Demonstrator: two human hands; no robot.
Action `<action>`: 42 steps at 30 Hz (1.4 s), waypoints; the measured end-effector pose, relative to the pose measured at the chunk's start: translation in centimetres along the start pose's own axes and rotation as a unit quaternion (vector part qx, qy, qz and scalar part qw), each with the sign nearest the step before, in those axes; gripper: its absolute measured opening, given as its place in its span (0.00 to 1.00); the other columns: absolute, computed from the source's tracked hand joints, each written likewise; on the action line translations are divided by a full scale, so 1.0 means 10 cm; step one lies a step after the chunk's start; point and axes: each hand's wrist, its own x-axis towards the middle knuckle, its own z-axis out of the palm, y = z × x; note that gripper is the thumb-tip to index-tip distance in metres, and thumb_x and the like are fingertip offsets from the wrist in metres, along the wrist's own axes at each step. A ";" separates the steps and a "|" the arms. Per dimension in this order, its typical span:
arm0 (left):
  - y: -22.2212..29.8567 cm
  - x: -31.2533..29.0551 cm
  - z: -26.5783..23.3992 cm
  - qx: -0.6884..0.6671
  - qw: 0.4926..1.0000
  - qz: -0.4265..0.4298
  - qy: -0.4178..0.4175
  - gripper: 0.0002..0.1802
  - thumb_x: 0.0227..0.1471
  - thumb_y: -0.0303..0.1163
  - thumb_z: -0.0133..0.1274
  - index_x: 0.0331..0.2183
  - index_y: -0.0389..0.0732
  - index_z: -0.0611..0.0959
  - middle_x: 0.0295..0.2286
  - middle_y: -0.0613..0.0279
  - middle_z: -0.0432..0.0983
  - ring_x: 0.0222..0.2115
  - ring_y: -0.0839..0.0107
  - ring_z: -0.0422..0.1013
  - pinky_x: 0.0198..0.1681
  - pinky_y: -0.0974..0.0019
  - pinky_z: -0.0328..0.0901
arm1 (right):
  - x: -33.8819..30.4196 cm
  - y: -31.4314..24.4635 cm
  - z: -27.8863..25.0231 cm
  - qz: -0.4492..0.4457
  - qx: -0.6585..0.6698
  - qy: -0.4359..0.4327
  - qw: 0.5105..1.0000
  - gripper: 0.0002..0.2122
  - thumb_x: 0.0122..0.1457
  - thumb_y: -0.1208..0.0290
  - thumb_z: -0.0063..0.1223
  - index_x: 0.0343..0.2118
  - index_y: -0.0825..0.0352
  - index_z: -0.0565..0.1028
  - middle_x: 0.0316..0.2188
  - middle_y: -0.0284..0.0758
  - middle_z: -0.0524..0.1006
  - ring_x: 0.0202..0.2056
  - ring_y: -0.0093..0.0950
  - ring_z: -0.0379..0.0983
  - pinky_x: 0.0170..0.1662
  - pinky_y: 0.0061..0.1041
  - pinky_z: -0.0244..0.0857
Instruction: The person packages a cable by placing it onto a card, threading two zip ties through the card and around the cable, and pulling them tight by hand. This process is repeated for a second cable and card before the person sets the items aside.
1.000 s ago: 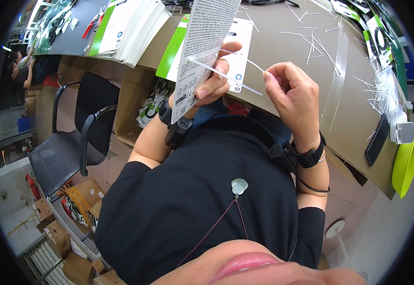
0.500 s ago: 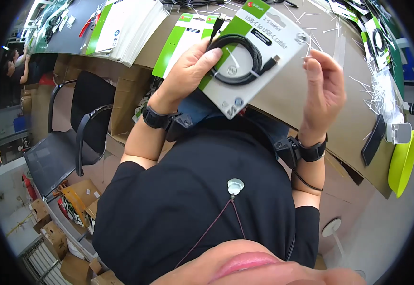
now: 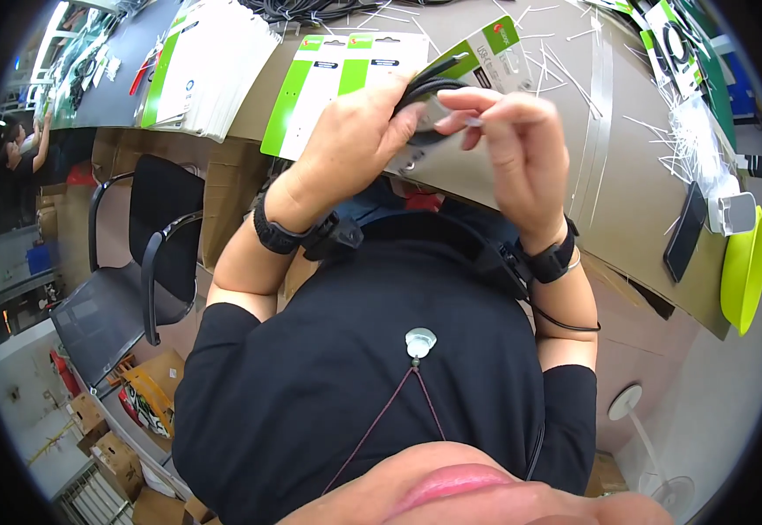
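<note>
My left hand [image 3: 350, 136] grips a coiled black cable [image 3: 438, 72] together with its green and white backing card [image 3: 496, 44], which is tilted over the table edge. The thumb presses on the coil. My right hand [image 3: 525, 144] is in front of the card, its thumb and fingers pinched close to the coil. What is between those fingertips is too small and hidden to make out. The fingers cover most of the card's lower part. Just beyond my left hand, two more green and white cards [image 3: 305, 86] lie flat on the table.
A thick stack of cards [image 3: 228, 66] stands at the left, beside red-handled pliers or cutters [image 3: 143, 74]. White cable ties [image 3: 565, 79] are scattered at the right. A black phone [image 3: 685, 232] and a lime-green tray [image 3: 742, 271] are at the right edge. A chair [image 3: 167, 210] stands left.
My right hand has moved left to the coil and pinches there. The card has been tipped, so its face shows less. The coil is now mostly behind my fingers.
</note>
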 end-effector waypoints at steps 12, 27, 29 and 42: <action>0.35 0.39 0.29 0.033 0.996 -0.023 -0.085 0.15 0.57 0.37 0.49 0.40 0.36 0.78 0.26 0.50 0.76 0.27 0.56 0.73 0.30 0.63 0.66 | -0.43 0.37 -0.29 0.257 0.430 0.152 0.852 0.07 0.65 0.70 0.42 0.39 0.68 0.69 0.35 0.36 0.75 0.35 0.26 0.74 0.45 0.25 0.68; 0.43 0.45 0.66 -0.154 0.969 -0.174 -0.082 0.15 0.52 0.34 0.57 0.40 0.34 0.81 0.26 0.66 0.78 0.27 0.84 0.70 0.30 0.77 0.66 | -0.67 0.25 -0.63 0.346 0.456 0.146 0.807 0.04 0.58 0.76 0.52 0.29 0.69 0.73 0.36 0.33 0.71 0.37 0.25 0.75 0.45 0.22 0.68; 0.46 0.44 0.69 -0.157 0.968 -0.173 -0.088 0.16 0.53 0.32 0.56 0.42 0.34 0.80 0.28 0.65 0.79 0.28 0.83 0.70 0.31 0.77 0.66 | -0.69 0.26 -0.64 0.343 0.441 0.138 0.818 0.03 0.57 0.76 0.53 0.28 0.69 0.73 0.35 0.33 0.71 0.35 0.23 0.74 0.44 0.21 0.67; 0.56 0.32 0.85 -0.200 0.974 -0.107 -0.013 0.17 0.51 0.25 0.56 0.43 0.32 0.75 0.36 0.58 0.78 0.38 0.74 0.74 0.41 0.73 0.68 | -0.71 0.16 -0.64 0.374 0.372 0.134 0.839 0.03 0.56 0.77 0.54 0.27 0.68 0.72 0.33 0.32 0.71 0.32 0.21 0.72 0.41 0.19 0.65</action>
